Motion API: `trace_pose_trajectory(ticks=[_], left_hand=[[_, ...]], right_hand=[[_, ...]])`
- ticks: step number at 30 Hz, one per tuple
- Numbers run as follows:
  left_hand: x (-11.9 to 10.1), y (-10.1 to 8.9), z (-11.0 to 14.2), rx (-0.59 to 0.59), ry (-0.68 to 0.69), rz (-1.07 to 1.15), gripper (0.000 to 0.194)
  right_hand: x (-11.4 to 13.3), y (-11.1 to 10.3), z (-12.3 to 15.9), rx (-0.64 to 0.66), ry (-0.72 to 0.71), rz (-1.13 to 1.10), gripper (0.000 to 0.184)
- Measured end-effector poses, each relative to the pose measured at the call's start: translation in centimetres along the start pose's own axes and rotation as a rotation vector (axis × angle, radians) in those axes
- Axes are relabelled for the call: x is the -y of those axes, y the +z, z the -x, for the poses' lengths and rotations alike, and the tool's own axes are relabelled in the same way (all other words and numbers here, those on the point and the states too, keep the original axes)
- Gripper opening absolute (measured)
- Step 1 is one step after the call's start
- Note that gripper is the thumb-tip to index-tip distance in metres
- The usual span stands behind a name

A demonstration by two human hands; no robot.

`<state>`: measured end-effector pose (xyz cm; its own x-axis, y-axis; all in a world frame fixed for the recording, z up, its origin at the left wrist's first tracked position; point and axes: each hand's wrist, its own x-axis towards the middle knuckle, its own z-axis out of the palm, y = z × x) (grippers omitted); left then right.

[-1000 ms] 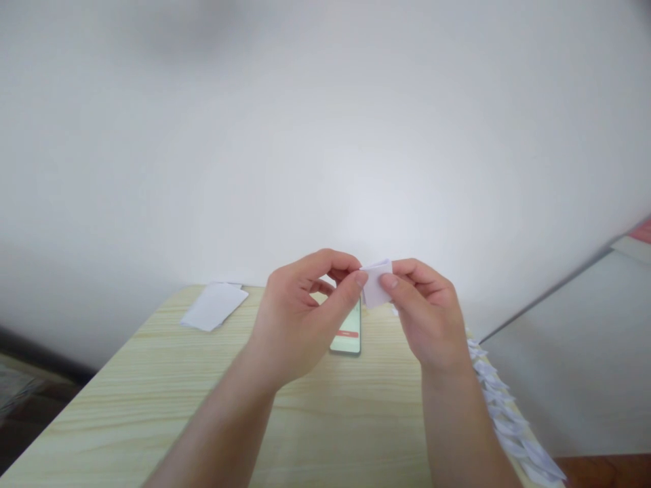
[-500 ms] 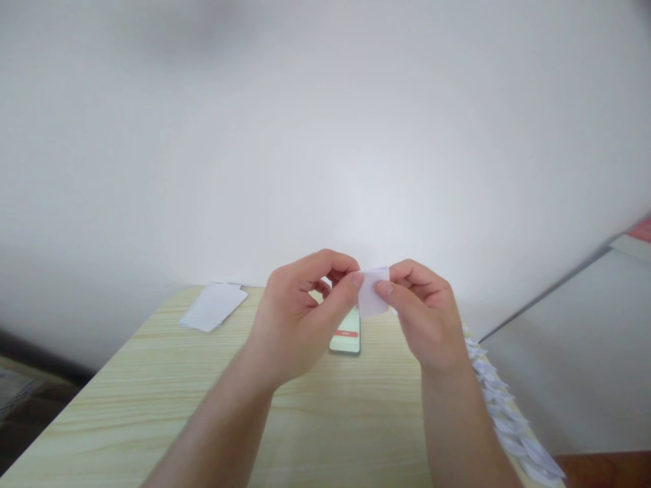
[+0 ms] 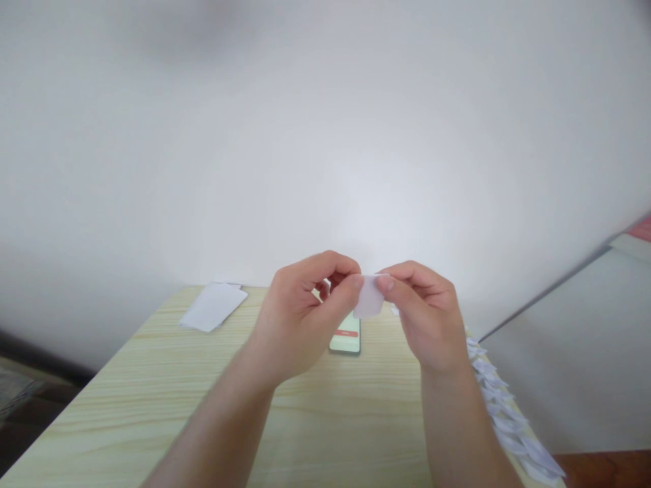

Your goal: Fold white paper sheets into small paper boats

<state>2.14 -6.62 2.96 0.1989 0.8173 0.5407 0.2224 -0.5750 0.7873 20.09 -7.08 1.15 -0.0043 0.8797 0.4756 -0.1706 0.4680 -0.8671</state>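
Between my two hands is a small folded piece of white paper (image 3: 369, 299), raised above the far part of the table. My left hand (image 3: 310, 315) pinches its left upper edge between thumb and fingers. At its upper right corner, the thumb and fingertips of my right hand (image 3: 427, 312) grip it, thumb in front. A smartphone (image 3: 346, 344) with a lit screen lies on the table behind and below the paper; my left hand and the paper cover its upper part.
A stack of white paper pieces (image 3: 214, 306) lies at the table's far left. Along the right edge runs a row of folded white paper pieces (image 3: 503, 410). The pale wood-grain table (image 3: 346, 427) meets a white wall (image 3: 325, 135). A white panel (image 3: 584, 352) stands at the right.
The folded paper has been turned, its face tilting downward and its top edge flattening. My right thumb has shifted slightly left and toward the upper edge. Both hands keep their pinch.
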Motion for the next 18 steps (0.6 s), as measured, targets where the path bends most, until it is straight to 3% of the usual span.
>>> trace_pose_trajectory(ticks=[11, 18], left_hand=[[-0.35, -0.12, 0.02, -0.021, 0.052, -0.072, 0.016], [-0.30, -0.16, -0.05, 0.000, -0.009, -0.019, 0.017]], right_hand=[[0.03, 0.48, 0.13, -0.067, -0.023, 0.037, 0.002], [0.14, 0.41, 0.18, -0.030, 0.017, 0.017, 0.009]])
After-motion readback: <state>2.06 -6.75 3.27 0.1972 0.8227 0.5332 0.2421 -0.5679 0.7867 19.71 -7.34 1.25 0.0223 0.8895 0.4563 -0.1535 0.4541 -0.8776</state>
